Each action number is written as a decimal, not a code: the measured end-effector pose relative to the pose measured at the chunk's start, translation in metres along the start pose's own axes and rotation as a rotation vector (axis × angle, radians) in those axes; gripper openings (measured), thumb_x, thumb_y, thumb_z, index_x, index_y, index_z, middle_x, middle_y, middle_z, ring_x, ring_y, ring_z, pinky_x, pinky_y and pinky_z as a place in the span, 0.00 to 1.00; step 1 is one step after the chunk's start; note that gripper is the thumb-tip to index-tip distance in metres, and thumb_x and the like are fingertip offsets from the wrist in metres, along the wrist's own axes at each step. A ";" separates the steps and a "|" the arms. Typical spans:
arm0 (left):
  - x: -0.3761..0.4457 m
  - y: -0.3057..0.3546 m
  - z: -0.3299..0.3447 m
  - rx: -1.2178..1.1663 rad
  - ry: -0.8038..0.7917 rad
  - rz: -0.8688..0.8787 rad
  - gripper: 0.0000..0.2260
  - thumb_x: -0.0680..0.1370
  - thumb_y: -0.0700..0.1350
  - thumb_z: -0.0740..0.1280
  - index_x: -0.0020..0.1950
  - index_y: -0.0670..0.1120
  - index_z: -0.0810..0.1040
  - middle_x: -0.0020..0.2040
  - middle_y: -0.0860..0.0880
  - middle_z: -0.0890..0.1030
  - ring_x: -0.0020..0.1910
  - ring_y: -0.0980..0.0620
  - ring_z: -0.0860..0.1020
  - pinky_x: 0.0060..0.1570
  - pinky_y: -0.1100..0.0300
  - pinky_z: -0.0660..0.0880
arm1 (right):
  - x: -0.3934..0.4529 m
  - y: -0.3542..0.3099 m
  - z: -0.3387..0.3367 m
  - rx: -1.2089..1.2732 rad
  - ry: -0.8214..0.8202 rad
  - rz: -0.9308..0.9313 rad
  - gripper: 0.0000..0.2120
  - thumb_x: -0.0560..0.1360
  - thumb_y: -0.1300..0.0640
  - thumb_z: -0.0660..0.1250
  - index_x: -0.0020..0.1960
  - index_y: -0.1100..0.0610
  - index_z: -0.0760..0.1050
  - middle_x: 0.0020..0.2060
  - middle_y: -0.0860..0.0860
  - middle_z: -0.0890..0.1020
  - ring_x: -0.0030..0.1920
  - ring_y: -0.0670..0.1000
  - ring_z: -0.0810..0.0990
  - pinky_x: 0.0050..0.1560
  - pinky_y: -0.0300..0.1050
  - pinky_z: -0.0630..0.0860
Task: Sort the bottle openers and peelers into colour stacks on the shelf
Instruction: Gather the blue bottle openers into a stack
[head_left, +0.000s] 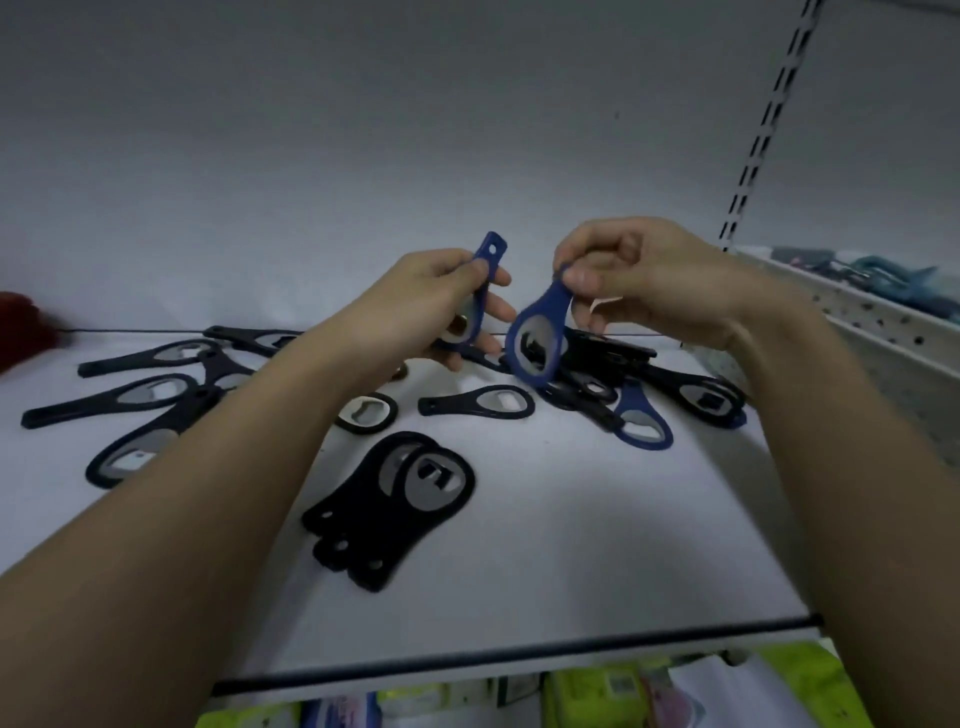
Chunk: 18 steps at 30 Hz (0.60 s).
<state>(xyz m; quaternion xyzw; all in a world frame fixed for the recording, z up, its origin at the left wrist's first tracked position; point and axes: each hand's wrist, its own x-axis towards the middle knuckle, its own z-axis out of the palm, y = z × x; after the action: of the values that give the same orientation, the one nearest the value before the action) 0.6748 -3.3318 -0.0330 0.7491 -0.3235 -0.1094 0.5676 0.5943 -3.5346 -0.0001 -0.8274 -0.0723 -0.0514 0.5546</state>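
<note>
Sorting looks maybe a third done: one fanned stack of black plastic bottle openers (389, 506) sits mid-shelf (597, 545), plenty still scattered behind. Left hand (431, 301) grips a blue plastic opener (480, 291) handle-up, nearly vertical; right hand (639, 275) pinches another blue opener (537, 338) by its handle, loop hanging down. No blue stack yet.

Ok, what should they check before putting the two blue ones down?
1. Left hand grips a blue opener: ok.
2. Right hand pinches the other blue opener by its handle: ok.
3. A blue stack to join: not ok; only one loose blue opener lies on the shelf.
4. Black stack kept apart from blue: ok.
5. Loose black openers sorted: not ok.
6. Any peelers here: cannot tell.
</note>
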 end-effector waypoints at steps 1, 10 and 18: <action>0.000 0.002 0.002 -0.049 -0.042 -0.032 0.16 0.85 0.54 0.54 0.57 0.49 0.79 0.46 0.52 0.85 0.35 0.56 0.83 0.28 0.63 0.76 | 0.002 0.003 -0.001 0.044 0.079 -0.035 0.04 0.76 0.66 0.67 0.48 0.59 0.77 0.35 0.51 0.81 0.34 0.49 0.80 0.36 0.41 0.78; 0.000 -0.004 0.019 -0.335 -0.220 -0.078 0.11 0.81 0.38 0.63 0.63 0.46 0.73 0.51 0.45 0.86 0.43 0.47 0.85 0.32 0.61 0.78 | 0.022 0.027 0.022 -0.208 0.513 -0.105 0.05 0.80 0.54 0.66 0.51 0.55 0.78 0.43 0.49 0.80 0.36 0.46 0.78 0.35 0.42 0.77; 0.003 -0.009 0.007 -0.369 -0.122 -0.076 0.15 0.81 0.34 0.60 0.66 0.45 0.72 0.55 0.45 0.83 0.43 0.48 0.85 0.35 0.60 0.80 | 0.006 0.051 0.026 -0.946 0.346 0.328 0.13 0.81 0.55 0.60 0.59 0.55 0.81 0.55 0.56 0.83 0.56 0.58 0.78 0.54 0.44 0.72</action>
<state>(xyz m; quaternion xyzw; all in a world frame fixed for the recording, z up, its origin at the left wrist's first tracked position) 0.6761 -3.3379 -0.0429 0.6360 -0.3033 -0.2334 0.6701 0.6096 -3.5289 -0.0554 -0.9671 0.1814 -0.1268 0.1252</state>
